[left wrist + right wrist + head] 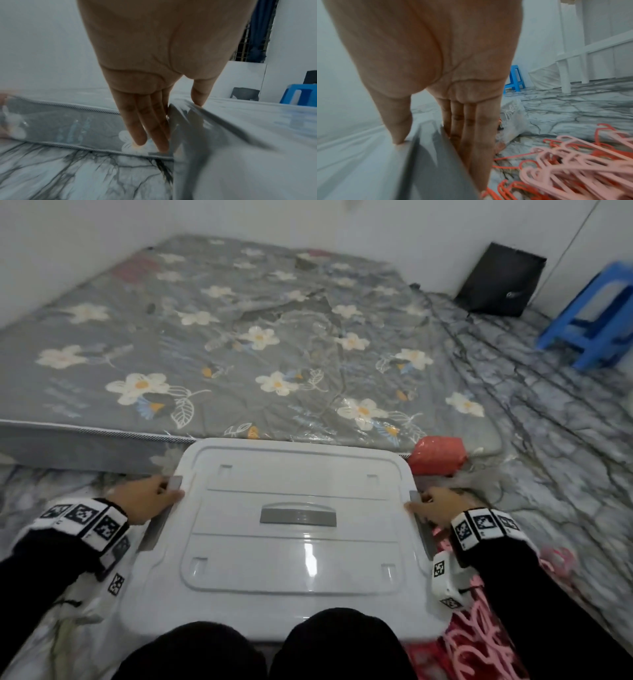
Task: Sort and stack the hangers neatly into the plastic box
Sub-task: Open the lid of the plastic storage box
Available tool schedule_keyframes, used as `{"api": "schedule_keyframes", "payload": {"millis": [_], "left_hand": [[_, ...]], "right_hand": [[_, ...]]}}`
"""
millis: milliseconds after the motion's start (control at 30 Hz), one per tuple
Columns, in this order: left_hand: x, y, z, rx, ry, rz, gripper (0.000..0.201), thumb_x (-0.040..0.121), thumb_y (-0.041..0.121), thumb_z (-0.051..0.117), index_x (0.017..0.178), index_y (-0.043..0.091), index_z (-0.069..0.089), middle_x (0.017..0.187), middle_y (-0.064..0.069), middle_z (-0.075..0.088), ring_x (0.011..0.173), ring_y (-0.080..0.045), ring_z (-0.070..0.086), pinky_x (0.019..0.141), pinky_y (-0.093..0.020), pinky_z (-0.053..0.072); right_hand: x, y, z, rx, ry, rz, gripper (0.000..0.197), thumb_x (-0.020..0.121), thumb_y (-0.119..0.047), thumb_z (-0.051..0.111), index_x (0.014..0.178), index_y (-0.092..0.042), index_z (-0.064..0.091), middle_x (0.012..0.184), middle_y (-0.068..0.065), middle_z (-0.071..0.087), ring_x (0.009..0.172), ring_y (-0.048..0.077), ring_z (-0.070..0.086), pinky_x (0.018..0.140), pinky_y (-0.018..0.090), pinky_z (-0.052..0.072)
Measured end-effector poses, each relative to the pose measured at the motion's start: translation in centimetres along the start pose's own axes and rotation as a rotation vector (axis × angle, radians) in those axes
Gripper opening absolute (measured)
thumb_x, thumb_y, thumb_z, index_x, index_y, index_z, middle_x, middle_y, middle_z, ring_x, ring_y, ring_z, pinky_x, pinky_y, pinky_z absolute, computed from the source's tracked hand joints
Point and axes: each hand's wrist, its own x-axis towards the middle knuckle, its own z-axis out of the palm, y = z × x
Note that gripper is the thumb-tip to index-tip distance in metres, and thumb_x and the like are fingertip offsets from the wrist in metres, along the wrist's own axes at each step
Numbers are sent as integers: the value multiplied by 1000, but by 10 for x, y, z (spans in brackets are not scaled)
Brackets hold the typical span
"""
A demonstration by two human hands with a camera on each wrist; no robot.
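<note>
Plastic box (294,542) sits on the marble-pattern floor (565,440) right in front of the person's knees, white lid (291,474) on, grey lid handle (298,516) at centre. The box's far edge is up against the floral mattress (222,337).

Left hand (147,499) is on the box's left side, thumb on top of the lid edge, fingers (145,128) straight down along the grey side latch (188,135). Right hand (436,505) mirrors it on the right side: thumb on the lid rim, fingers (471,135) extended down over the grey right latch (428,155). Both hands press flat with fingers straight, neither wrapped round anything.

Hangers (573,162), pink and orange-red, lie in a loose tangle on the floor just right of the box, also seen under the right forearm in the head view (479,638); inside of the box is hidden by the lid.

Red packet (438,455) lies at the box's far right corner. Blue stool (592,316) and a black panel (500,280) are by the far wall. Clear plastic bag (513,119) lies beyond the right fingers.
</note>
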Motion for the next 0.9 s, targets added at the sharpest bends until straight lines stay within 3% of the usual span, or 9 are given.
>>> {"api": "schedule_keyframes", "payload": {"millis": [133,233,367,467,533,733,900], "left_hand": [[-23,-5,13,79,61,-31,38,97,32,47,119,3,57,119,-19,61,108,-30,58,82,-30,45],[-38,-5,18,96,119,-27,38,99,30,44,117,0,57,118,-21,62,110,-31,58,86,-31,40],[-51,-1,23,123,150,-39,42,101,32,37,118,-1,56,122,-21,60,115,-31,55,87,-31,38],[-49,0,24,141,147,-40,48,101,39,33,111,-1,58,117,-20,63,110,-30,58,78,-29,36],[-45,0,25,144,158,-40,51,101,42,32,108,-2,57,115,-20,63,108,-30,58,80,-30,38],[-35,-10,42,70,290,19,42,103,31,28,107,-1,55,106,-26,64,102,-36,58,82,-36,38],[-27,-33,44,-100,130,-20,40,104,18,25,115,-6,55,112,-27,61,103,-35,59,85,-35,42]], "right_hand": [[-24,6,15,-190,68,16,47,93,-43,49,113,-1,57,118,18,61,109,30,58,77,29,40],[-40,12,26,-167,77,28,49,96,-39,44,125,0,50,129,20,54,117,30,53,90,30,39],[-51,14,32,-156,105,-3,44,98,-34,38,124,0,48,127,21,55,114,32,55,93,34,41],[-50,13,36,-183,115,-21,42,100,-29,32,127,1,46,131,23,53,118,35,53,95,36,40],[-48,13,38,-202,156,-46,41,102,-25,29,126,2,48,128,25,54,117,36,54,94,37,42],[-43,29,58,-166,305,-145,34,103,-20,27,115,3,48,113,26,60,106,36,58,87,39,44],[-39,33,56,-100,273,-172,36,103,-18,24,117,2,50,113,23,59,103,34,59,85,37,43]]}}
